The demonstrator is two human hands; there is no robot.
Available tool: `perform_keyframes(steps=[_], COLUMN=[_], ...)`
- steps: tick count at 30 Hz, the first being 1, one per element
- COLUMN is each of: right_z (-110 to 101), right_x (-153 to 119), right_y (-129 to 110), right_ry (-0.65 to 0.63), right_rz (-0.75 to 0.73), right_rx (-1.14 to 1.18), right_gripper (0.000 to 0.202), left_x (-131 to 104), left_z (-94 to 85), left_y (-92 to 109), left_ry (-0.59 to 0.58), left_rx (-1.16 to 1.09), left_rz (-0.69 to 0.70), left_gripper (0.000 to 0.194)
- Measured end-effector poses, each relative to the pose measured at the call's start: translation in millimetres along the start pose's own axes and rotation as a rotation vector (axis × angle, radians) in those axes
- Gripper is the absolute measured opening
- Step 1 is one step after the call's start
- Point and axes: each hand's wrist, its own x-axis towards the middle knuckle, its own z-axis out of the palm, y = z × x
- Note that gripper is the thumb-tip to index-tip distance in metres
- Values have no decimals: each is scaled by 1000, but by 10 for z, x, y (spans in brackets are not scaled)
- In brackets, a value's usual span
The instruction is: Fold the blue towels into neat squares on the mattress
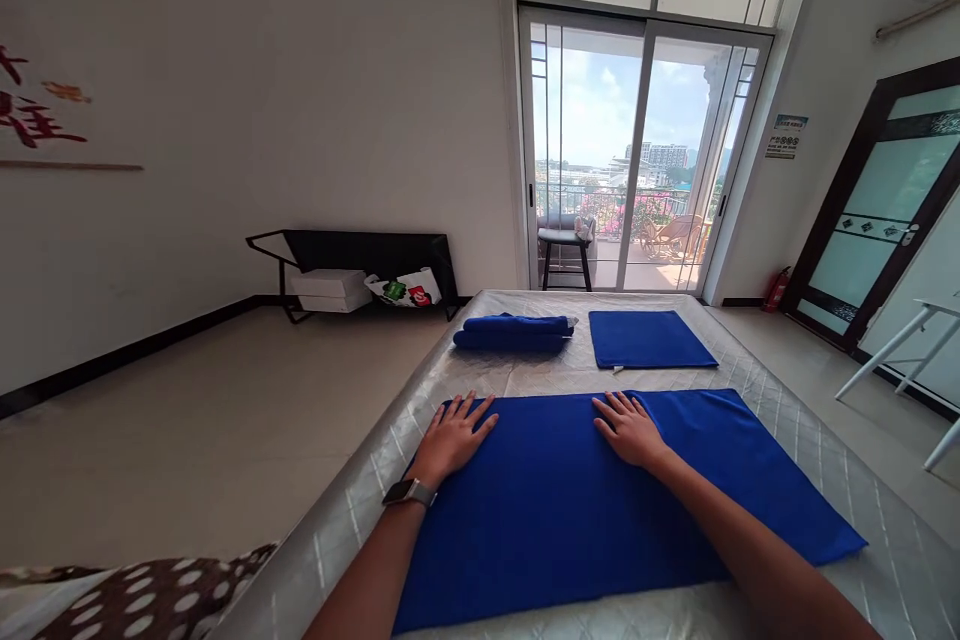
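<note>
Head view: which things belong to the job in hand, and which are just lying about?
Job in hand:
large blue cloth, under the left hand and right hand
smaller blue cloth and blue bundle, probably
mattress beneath

Lying about, apparently:
white box
printed bag
spotted fabric
black stool

Deep blue cloth [540, 510] against a silvery, diamond-patterned mattress [540, 377]
I see the same blue on the smaller cloth [652, 340] and the folded bundle [514, 332]; the watch [409, 492] has a black face and grey band. Polka dots, white on brown, cover the fabric [165, 600]; the bench [360, 248] is black, the boxes [330, 290] white, the extinguisher [775, 292] red, the wall lettering [41, 132] dark red, the door frame [850, 180] dark brown.
</note>
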Motion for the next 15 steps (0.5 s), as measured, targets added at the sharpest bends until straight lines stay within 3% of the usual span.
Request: perform_keyframes(steps=[9,12,15], right_z=[-414,-421,-380], right_x=[-494,-555,-554], right_y=[1742,2031,2074], right_ry=[131,184,205], right_rz=[408,433,437], right_rx=[-171,-156,-147], right_gripper=[58,58,59], left_x=[4,4,13], left_z=[-17,-24,-14], left_y=[26,19,-42], left_ry=[20,13,24], left_rx=[-37,-50,-60], left_rz=[-52,-61,-69], left_gripper=[65,66,67])
